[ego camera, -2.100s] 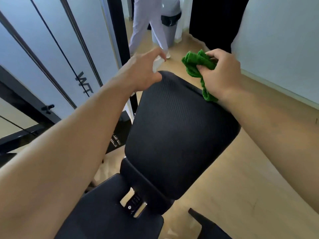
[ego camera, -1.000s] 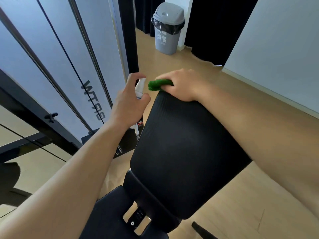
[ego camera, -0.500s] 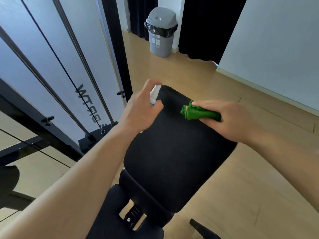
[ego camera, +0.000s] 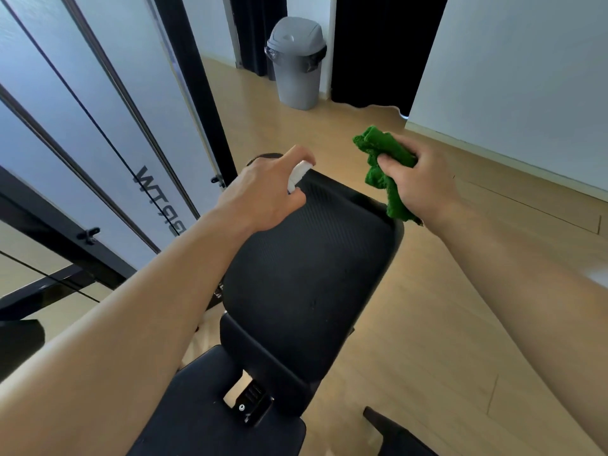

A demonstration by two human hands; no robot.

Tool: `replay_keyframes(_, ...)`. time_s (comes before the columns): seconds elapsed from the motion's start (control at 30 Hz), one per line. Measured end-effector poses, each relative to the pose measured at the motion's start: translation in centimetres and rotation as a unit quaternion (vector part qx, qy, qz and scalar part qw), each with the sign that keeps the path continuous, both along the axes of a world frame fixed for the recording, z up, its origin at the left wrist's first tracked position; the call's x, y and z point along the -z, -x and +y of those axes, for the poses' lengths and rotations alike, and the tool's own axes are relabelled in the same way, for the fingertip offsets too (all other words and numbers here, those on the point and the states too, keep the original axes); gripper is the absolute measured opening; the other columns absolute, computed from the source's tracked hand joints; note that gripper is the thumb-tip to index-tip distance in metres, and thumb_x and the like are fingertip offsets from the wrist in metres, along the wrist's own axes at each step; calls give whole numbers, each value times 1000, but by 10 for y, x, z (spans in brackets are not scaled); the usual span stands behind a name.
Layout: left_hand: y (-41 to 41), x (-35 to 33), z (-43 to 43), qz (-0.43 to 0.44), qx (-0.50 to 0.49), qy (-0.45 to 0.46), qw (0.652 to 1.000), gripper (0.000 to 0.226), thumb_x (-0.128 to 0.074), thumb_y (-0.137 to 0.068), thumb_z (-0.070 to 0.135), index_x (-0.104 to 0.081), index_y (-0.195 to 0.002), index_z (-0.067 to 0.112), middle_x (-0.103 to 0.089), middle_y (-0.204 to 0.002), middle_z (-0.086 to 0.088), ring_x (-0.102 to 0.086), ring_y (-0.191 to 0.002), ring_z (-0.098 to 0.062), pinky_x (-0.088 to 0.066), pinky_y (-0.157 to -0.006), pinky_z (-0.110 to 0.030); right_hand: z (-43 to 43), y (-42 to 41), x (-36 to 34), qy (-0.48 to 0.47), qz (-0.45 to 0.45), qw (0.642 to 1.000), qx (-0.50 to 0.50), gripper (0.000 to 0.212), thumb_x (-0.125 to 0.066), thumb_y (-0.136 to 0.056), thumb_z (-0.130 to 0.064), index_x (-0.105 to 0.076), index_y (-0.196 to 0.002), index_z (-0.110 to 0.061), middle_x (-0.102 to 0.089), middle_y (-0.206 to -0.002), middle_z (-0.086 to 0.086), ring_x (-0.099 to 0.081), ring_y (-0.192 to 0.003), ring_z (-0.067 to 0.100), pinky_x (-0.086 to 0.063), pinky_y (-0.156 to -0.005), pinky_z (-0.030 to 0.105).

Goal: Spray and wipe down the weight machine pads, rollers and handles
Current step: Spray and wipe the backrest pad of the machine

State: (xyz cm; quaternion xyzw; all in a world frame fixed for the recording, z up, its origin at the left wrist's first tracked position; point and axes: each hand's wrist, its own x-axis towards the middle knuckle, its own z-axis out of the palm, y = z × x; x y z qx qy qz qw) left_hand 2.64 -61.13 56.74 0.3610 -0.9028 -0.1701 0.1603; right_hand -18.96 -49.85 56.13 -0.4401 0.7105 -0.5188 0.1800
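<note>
Left hand [ego camera: 263, 195]: fingers curled round a small white spray bottle [ego camera: 298, 174], forefinger on its top, held over the upper left corner of the black back pad [ego camera: 312, 258]; the hand covers most of the bottle. Right hand [ego camera: 419, 182]: thumb and fingers clutching a bunched green cloth [ego camera: 383, 159], whose loose end hangs down to the pad's upper right corner. Back pad: ribbed black upholstery, tilted away from the viewer, above the black seat pad [ego camera: 204, 413], with a metal adjustment bracket [ego camera: 250, 401] showing in the gap between them. Left forearm crosses the seat pad's left side. Left of the bench: frosted panel [ego camera: 82, 103] with slanting steel guide rods [ego camera: 131, 106], a thin black cable and a black upright post [ego camera: 197, 90]; dark sideways lettering on the panel, its lower end cut off by the forearm, not reliably legible. Beyond: grey swing-lid bin [ego camera: 296, 64] with black liner, black curtain [ego camera: 378, 51], white wall [ego camera: 526, 77], pale wood floor [ego camera: 427, 324].
</note>
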Motion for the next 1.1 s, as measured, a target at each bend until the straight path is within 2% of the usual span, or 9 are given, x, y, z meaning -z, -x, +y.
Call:
replay_keyframes(0.17, 6, 1, 10, -18, -6, 14, 1000, 41, -60, -92, 19, -49, -128, 35, -54, -83, 5, -54, -73, -15, -41, -56, -33, 7, 6, -2, 15, -7, 1000, 14, 26, -62, -96, -24, -71, -119, -33, -73, -96, -12, -67, -91, 4, -55, -85, 26)
replay_keyframes(0.27, 0, 3, 9, 15, -29, 9, 999, 42, -58, -95, 18, -49, -132, 35, -55, -83, 5, -55, -72, -18, -43, -58, -34, 2, -4, 1, -9, 56, 998, -23, 31, -60, -97, -25, -67, -126, -35, -73, -108, -12, -65, -97, 1, -50, -86, 21)
replay_keyframes(0.33, -7, 5, 8, 41, -36, 5, 998, 46, -58, -96, 19, -48, -137, 37, -54, -82, 7, -54, -72, -17, -41, -61, -34, -10, -16, 6, -61, 147, 984, -75, 38, -58, -97, -30, -61, -135, -37, -68, -126, -13, -61, -115, 10, -48, -98, 32)
replay_keyframes(0.43, -19, 6, 6, 82, -64, -5, 995, 49, -60, -97, 20, -48, -141, 36, -53, -78, 5, -53, -68, -18, -38, -58, -33, -44, -46, 11, -127, 347, 914, -169, 42, -54, -97, -31, -54, -138, -41, -61, -137, -9, -58, -122, 24, -49, -95, 44)
replay_keyframes(0.53, -31, 9, 4, 129, -106, -8, 986, 50, -62, -96, 19, -47, -140, 36, -57, -78, 2, -54, -66, -15, -40, -55, -30, -81, -81, 5, -155, 513, 816, -215, 46, -49, -100, -31, -45, -144, -45, -41, -156, -10, -56, -125, 30, -49, -84, 40)
replay_keyframes(0.6, -34, 11, 6, 137, -112, -6, 984, 49, -60, -96, 17, -47, -141, 33, -59, -80, 2, -56, -67, -12, -42, -56, -28, -91, -83, 6, -170, 555, 781, -231, 48, -47, -102, -29, -42, -146, -47, -28, -163, -9, -53, -129, 32, -45, -81, 39)
replay_keyframes(0.73, -26, 16, 17, 136, -118, -27, 983, 47, -59, -98, 18, -48, -140, 37, -55, -78, 4, -51, -65, -8, -36, -54, -25, -44, -53, 17, -145, 535, 804, -215, 51, -53, -99, -32, -43, -146, -50, -31, -163, -4, -57, -122, 35, -53, -86, 42)
replay_keyframes(0.97, 1, 29, 43, 156, -99, -54, 981, 48, -58, -97, 18, -48, -140, 36, -52, -84, 11, -54, -71, -11, -40, -61, -32, 81, -8, 34, -110, 495, 847, -162, 58, -72, -90, -20, -55, -143, -37, -50, -152, 1, -71, -97, 30, -55, -68, 34)
replay_keyframes(1.1, -5, 30, 47, 155, -104, -44, 981, 49, -59, -97, 19, -47, -142, 35, -52, -79, 10, -53, -67, -10, -37, -59, -30, 26, -29, 24, -134, 480, 849, -174, 57, -60, -95, -16, -49, -146, -40, -45, -155, 2, -58, -124, 38, -51, -90, 43)
